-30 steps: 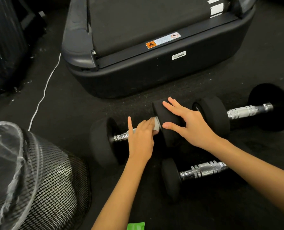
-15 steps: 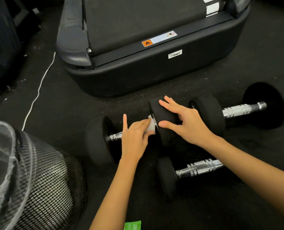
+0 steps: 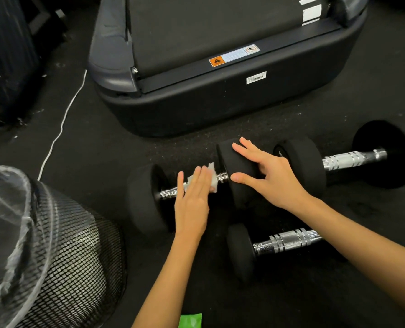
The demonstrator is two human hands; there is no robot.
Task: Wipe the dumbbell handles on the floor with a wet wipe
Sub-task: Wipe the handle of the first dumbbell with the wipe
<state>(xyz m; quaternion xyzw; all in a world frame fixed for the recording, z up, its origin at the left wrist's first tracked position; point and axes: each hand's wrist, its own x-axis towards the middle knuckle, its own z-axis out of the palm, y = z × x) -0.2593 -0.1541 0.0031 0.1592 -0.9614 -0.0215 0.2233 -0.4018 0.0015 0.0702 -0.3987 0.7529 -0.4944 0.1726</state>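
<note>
Three black dumbbells with chrome handles lie on the dark floor. On the nearest left dumbbell's handle [image 3: 170, 192] my left hand [image 3: 192, 202] lies flat, fingers straight, and presses a white wet wipe [image 3: 212, 178] onto the bar. The wipe sticks out past my fingertips. My right hand [image 3: 270, 176] rests spread over that dumbbell's right weight head [image 3: 241, 195], thumb at its front face. A second dumbbell's handle [image 3: 345, 159] shows to the right. The third dumbbell's handle [image 3: 286, 241] lies in front, under my right forearm.
A treadmill's black end [image 3: 220, 102] stands just behind the dumbbells. A black mesh bin [image 3: 66, 256] with a clear liner is at the lower left. A white cable [image 3: 62, 124] runs across the floor on the left. A green packet [image 3: 190, 321] peeks in at the bottom edge.
My left hand has slid the wipe leftward, away from the right weight head, and its fingers have flattened over the bar. My right hand has stayed on the weight head.
</note>
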